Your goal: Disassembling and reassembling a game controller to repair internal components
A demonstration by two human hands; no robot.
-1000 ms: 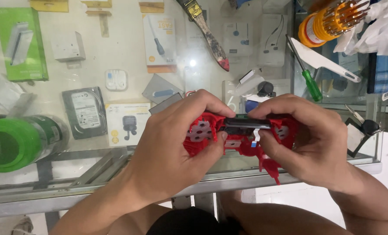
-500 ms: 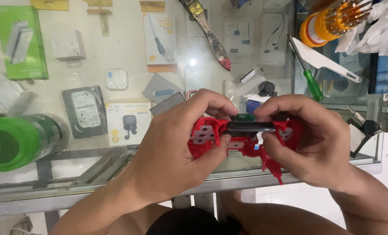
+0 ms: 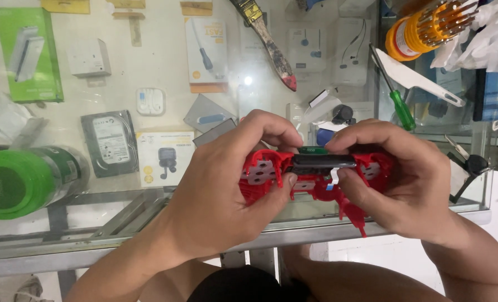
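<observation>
Both hands grip a red plastic game-controller shell (image 3: 316, 179) with its inner frame exposed, held in the air just above the near edge of the glass-topped desk (image 3: 148, 223). The left hand (image 3: 226, 184) wraps the left grip, fingers closed around it, thumb (image 3: 277, 180) pressed by a grey contact pad. The right hand (image 3: 405, 179) clamps the right grip, fingers curled tight over the top. A dark flat rectangular part (image 3: 321, 162) sits across the middle between the thumbs.

Judged state: shell open, internals showing, so the work looks mid-way; the dark part seems seated or nearly so, covers not on. No screws visible in hand.

Around it, on the desk: a green-handled screwdriver (image 3: 397, 100), a white plastic pry tool (image 3: 416, 78), a paint-stained brush (image 3: 268, 45), and an orange-and-yellow holder of driver bits (image 3: 428, 31) far right. A green round tub (image 3: 20, 184) lies left. Under the glass: a hard drive (image 3: 109, 142) and boxed accessories.

Nothing blocks the hands; tools are within reach but well apart from the shell.
</observation>
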